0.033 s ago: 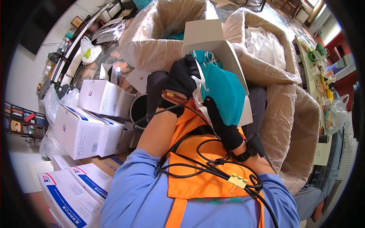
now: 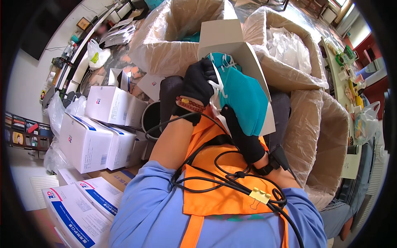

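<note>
Teal face masks [image 2: 244,99] with white elastic straps [image 2: 218,87] lie stacked, overlapping, in the mouth of an open cardboard box [image 2: 257,68] over my lap. My left hand [image 2: 199,84], in a black glove, has its fingers curled closed at the masks' left edge, by the straps, which it seems to pinch. At the lower left edge of the stack is my right hand [image 2: 243,136], also black-gloved. Its thumb points up along the near side, and the other fingers are hidden under the masks it grips. More masks [image 2: 219,60] show deeper in the box.
Plastic-lined cartons stand ahead and right: one with teal items [image 2: 192,37], one with crumpled white plastic [image 2: 287,49], another [image 2: 304,132] beside my right arm. White printed boxes [image 2: 84,144] pile up left, near a dark bin [image 2: 152,120]. Black cables [image 2: 231,175] cross my orange apron [image 2: 206,194].
</note>
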Tool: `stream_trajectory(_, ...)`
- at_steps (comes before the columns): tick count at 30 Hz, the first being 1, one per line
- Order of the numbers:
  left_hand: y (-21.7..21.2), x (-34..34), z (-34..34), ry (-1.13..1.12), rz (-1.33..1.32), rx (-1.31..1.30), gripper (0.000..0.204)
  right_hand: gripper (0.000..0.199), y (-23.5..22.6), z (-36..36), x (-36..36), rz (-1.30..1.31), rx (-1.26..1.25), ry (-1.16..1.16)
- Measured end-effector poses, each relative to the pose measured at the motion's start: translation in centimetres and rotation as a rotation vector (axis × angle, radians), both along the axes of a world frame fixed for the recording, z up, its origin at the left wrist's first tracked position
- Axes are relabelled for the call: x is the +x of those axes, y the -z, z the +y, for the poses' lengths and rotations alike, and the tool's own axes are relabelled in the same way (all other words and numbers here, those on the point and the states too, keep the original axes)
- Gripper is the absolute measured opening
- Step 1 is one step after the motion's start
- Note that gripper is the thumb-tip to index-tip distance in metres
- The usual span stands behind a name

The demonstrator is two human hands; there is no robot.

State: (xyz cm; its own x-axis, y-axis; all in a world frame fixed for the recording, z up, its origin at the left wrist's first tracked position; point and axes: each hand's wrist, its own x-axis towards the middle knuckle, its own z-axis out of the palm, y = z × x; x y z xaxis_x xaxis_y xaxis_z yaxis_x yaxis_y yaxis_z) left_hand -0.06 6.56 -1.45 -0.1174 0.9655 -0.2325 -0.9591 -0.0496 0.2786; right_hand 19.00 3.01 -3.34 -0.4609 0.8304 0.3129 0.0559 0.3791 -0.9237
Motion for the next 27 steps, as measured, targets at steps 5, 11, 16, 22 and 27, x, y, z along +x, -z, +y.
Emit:
stream_trajectory(5, 2.6, -0.2, 0.2, -0.004, 0.397, 0.122, 0.025, 0.021, 1.7, 1.6, 1.2, -0.103, -0.350, 0.006)
stream_trajectory(11, 1.6, 2.0, -1.5, 0.179, 0.772, -0.046, 0.015, 0.014, -5.2, 4.3, 3.3, 0.139, -0.553, 0.069)
stream_trajectory(16, 1.6, 3.2, -1.1, 0.221, 1.099, -0.045, 0.030, 0.014, -4.0, 4.8, 3.6, 0.311, -0.335, 0.088)
stream_trajectory(22, -2.1, 4.7, -3.0, 0.168, 1.554, 0.150, 0.031, 0.024, -5.6, 4.8, 4.1, -0.046, -0.169, 0.198)
stream_trajectory(27, 0.0, 4.8, -2.5, -0.061, 1.713, 0.226, 0.031, 0.028, -5.9, 4.1, 3.3, -0.112, 0.141, 0.279)
